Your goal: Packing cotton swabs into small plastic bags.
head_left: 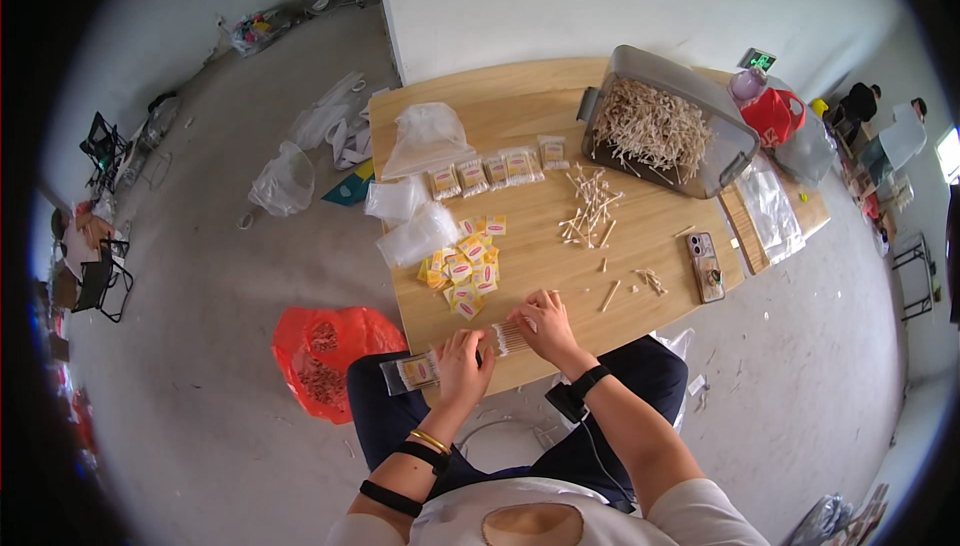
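At the table's near edge lies a short row of cotton swabs [508,338], side by side, between my two hands. My right hand [543,328] is closed over the right end of that row, fingers bent down onto the swabs. My left hand [464,361] has its fingers curled over the right end of a clear plastic packet [418,371] with a yellow and white card in it. Its fingertips come close to the left end of the row, and the hand hides part of the packet. Just beyond my left hand is a pile of yellow and white cards [468,264].
Filled packets [485,175] stand in a row behind clear bags [418,234]. Loose swabs [590,208] lie mid-table. A grey bin [735,151] of swabs is tipped at the back right. A phone [706,268] lies at right; a red bag [370,331] is on the floor at left.
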